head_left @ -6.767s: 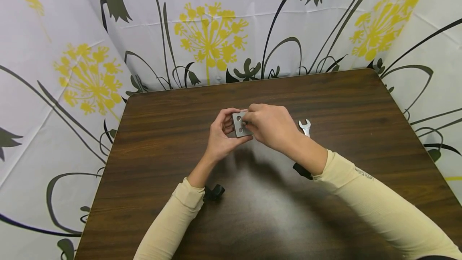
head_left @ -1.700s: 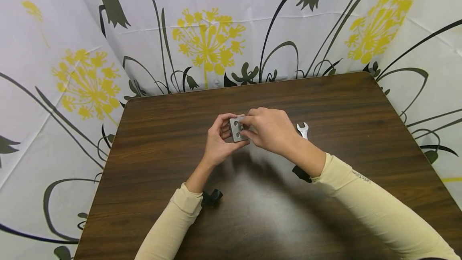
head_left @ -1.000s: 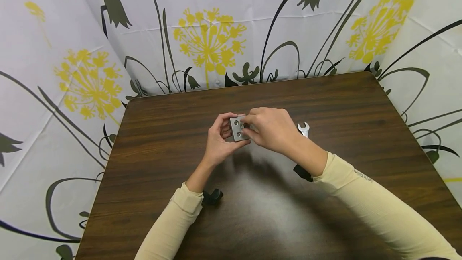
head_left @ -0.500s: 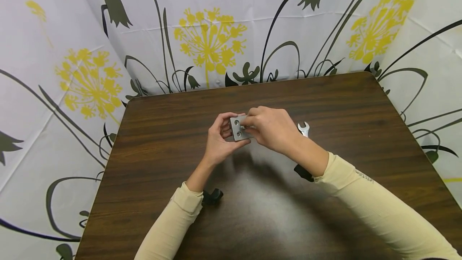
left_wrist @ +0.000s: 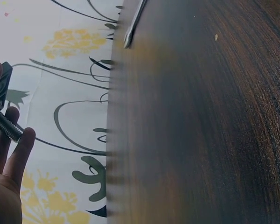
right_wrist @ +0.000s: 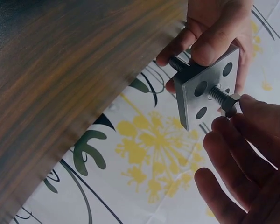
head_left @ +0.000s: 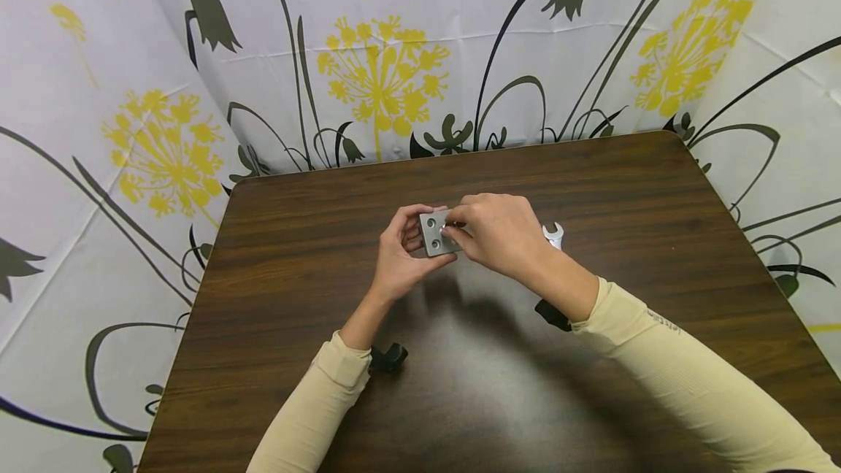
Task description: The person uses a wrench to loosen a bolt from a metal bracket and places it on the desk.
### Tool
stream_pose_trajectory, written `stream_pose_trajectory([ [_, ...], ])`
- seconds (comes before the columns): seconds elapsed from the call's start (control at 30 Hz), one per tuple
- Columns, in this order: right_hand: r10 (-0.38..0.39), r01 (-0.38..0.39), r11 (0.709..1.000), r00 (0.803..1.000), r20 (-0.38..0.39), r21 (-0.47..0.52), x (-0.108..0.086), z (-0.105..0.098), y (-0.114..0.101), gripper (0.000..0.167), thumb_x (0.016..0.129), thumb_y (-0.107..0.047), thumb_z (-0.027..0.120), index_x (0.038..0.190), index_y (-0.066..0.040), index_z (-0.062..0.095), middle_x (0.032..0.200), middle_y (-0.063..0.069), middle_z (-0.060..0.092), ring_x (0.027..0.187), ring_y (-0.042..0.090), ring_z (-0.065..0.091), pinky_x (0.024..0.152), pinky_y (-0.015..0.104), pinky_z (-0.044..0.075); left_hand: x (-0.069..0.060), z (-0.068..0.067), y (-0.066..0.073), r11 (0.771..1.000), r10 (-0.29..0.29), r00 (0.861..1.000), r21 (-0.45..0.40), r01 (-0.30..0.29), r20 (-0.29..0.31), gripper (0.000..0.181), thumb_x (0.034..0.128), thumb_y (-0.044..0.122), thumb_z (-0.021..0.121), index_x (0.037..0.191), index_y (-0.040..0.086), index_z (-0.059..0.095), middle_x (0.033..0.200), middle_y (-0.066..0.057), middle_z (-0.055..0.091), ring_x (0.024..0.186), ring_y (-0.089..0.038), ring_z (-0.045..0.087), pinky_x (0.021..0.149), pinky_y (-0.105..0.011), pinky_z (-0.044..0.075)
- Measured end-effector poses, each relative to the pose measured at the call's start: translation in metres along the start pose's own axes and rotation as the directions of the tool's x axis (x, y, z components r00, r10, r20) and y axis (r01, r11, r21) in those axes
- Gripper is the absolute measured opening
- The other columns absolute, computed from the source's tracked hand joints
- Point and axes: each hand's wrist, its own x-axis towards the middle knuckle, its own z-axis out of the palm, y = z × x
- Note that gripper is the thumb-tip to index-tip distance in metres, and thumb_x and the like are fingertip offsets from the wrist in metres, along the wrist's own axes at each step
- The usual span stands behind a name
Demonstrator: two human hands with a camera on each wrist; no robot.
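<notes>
In the head view, the left hand grips a grey metal plate by its edges, thumb below and fingers above. The plate has several round holes. The right hand pinches a bolt at the plate's face. In the right wrist view, thumb and fingers of the right hand meet the hex head of the bolt, whose threaded shank enters the plate. A threaded end sticks out behind, beside the left hand. The left wrist view shows a threaded shank near the left hand's fingers.
A metal wrench lies on the brown wood-grain table, partly hidden behind the right hand. Black wrist gear shows by the left sleeve. A white curtain with flower prints hangs behind the table.
The right hand's thumb and fingers have shifted slightly to the right at the bolt, showing more of the plate's face. The left hand and plate are nearly still; earlier, both stood slightly higher in view.
</notes>
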Motion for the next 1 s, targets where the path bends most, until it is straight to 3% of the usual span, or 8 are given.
stream_pose_trajectory([
  [0.27,-0.111,0.111,0.994,0.994,-0.01,0.008,-0.002,0.002,0.002,0.012,0.085,-0.017,0.078,0.096,-0.019,0.077,0.086,-0.004,0.064,0.072,0.012,0.058,0.052,0.031,0.05,-0.001,-0.001,-0.001,1.0,-0.005,1.0,0.018,0.005,0.007,0.07,0.0637,-0.017,0.083,0.124,-0.01,0.049,0.125,-0.021,0.063,0.107,-0.027,0.065,0.083,-0.036,0.056],
  [0.63,0.035,-0.035,0.999,0.999,0.009,-0.008,-0.001,0.001,-0.001,0.021,0.088,-0.033,0.074,0.102,-0.019,0.078,0.085,-0.004,0.07,0.063,0.011,0.059,0.048,0.033,0.047,0.0,0.0,0.002,1.0,-0.001,1.0,0.017,0.001,0.001,0.069,0.0643,-0.017,0.083,0.124,-0.008,0.05,0.125,-0.021,0.063,0.107,-0.027,0.065,0.082,-0.033,0.056],
  [0.87,-0.043,0.043,0.999,0.999,-0.001,0.003,-0.002,0.002,0.0,0.014,0.085,-0.02,0.077,0.099,-0.019,0.077,0.079,-0.004,0.062,0.065,0.012,0.057,0.049,0.032,0.048,0.0,0.0,0.001,1.0,-0.005,1.0,0.02,0.004,0.006,0.07,0.0641,-0.018,0.083,0.124,-0.009,0.049,0.125,-0.023,0.063,0.106,-0.027,0.065,0.083,-0.034,0.056],
  [1.0,-0.077,0.077,0.997,0.997,0.011,0.009,-0.003,0.002,0.0,0.016,0.084,-0.014,0.078,0.099,-0.019,0.077,0.083,-0.003,0.062,0.069,0.012,0.056,0.05,0.031,0.048,-0.003,-0.003,-0.014,1.0,-0.015,1.0,0.026,0.015,0.005,0.072,0.0645,-0.015,0.084,0.127,-0.001,0.051,0.126,-0.015,0.064,0.106,-0.027,0.065,0.083,-0.035,0.056],
])
